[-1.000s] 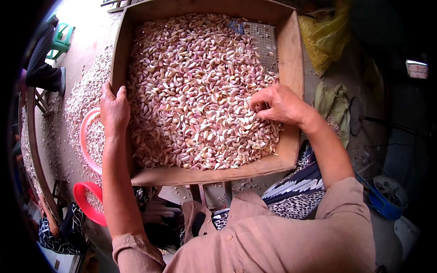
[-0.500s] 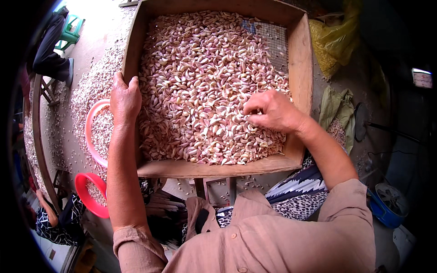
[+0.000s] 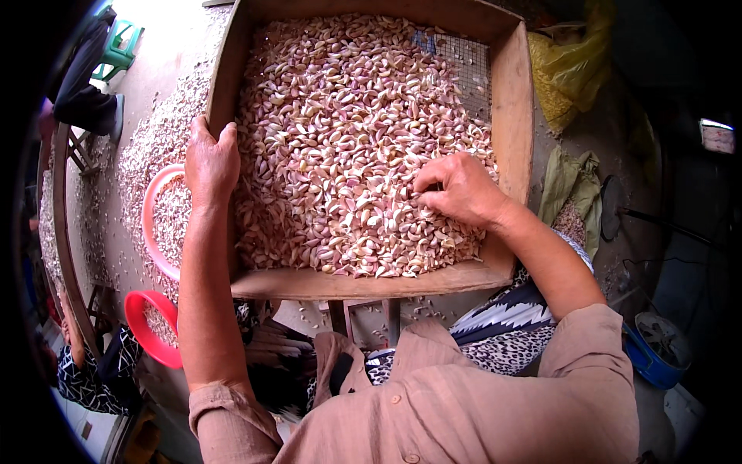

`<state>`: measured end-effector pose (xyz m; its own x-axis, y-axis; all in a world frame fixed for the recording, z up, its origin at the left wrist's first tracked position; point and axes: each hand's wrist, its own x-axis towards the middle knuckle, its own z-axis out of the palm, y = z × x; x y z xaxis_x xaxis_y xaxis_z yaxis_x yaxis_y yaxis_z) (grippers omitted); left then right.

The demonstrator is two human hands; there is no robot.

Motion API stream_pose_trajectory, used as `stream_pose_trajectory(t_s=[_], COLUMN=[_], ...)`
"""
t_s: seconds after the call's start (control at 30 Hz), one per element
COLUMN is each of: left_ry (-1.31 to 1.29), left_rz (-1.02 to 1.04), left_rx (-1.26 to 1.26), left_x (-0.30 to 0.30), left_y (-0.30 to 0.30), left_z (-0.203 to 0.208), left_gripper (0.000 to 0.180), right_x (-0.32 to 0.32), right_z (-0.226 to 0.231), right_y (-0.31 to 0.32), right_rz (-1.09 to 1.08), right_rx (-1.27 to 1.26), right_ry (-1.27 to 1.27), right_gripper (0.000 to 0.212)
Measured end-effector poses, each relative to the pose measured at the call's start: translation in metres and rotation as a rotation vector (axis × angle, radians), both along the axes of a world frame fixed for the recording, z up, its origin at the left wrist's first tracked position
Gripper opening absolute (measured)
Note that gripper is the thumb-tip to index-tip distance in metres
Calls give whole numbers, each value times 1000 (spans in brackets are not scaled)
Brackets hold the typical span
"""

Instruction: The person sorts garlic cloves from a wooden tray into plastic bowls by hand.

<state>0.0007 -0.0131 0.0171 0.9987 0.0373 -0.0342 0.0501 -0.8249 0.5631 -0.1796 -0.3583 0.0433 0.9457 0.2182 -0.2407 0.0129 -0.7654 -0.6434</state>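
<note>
A wooden-framed sieve [image 3: 363, 288] with a wire mesh bottom lies in front of me, heaped with pinkish-white garlic cloves [image 3: 340, 155]. At its left wall, my left hand [image 3: 212, 162] is wrapped round the frame, thumb on the inner side. My right hand [image 3: 462, 185] is down at the surface of the cloves, right of the middle, its fingers curled and thumb drawn toward the index finger. What lies between those fingertips, if anything, is too small to make out. Bare wire mesh [image 3: 470, 69] shows in the far right corner.
Left of the sieve stand a pink basin [image 3: 151, 220] and a red basin [image 3: 139, 325] with cloves. More cloves are spread over the floor [image 3: 147, 127]. Another person's legs [image 3: 85, 93] are by a green stool [image 3: 122, 46]. Yellow [image 3: 560, 85] and green sacks [image 3: 568, 182] stand at right.
Both hands stay in nearly the same places. My right hand has shifted very slightly over the cloves, its fingers still curled; my left hand keeps its hold on the frame.
</note>
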Motion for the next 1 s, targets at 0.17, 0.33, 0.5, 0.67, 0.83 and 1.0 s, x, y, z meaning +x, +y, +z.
stream_pose_trajectory(t_s=[0.17, 0.33, 0.5, 0.67, 0.83, 1.0], left_ry=[23, 40, 31, 21, -37, -38], left_rz=[7, 17, 24, 16, -6, -2], left_rx=[25, 55, 66, 114, -14, 18], left_x=[1, 1, -2, -3, -3, -5], left_y=[1, -1, -3, 0, -7, -1], left_z=[1, 3, 6, 3, 1, 2], left_gripper=[48, 49, 48, 47, 40, 43], right_x=[6, 5, 11, 67, 48, 37], right_z=[11, 11, 16, 60, 36, 25], right_y=[-1, 0, -6, -108, -127, -69], right_rz=[-60, -31, 56, -740, -844, -430], right_rx=[-2, 50, 200, 1412, 826, 594], right_ry=[105, 158, 333, -247, -145, 64], right_gripper=[19, 18, 14, 19, 19, 7])
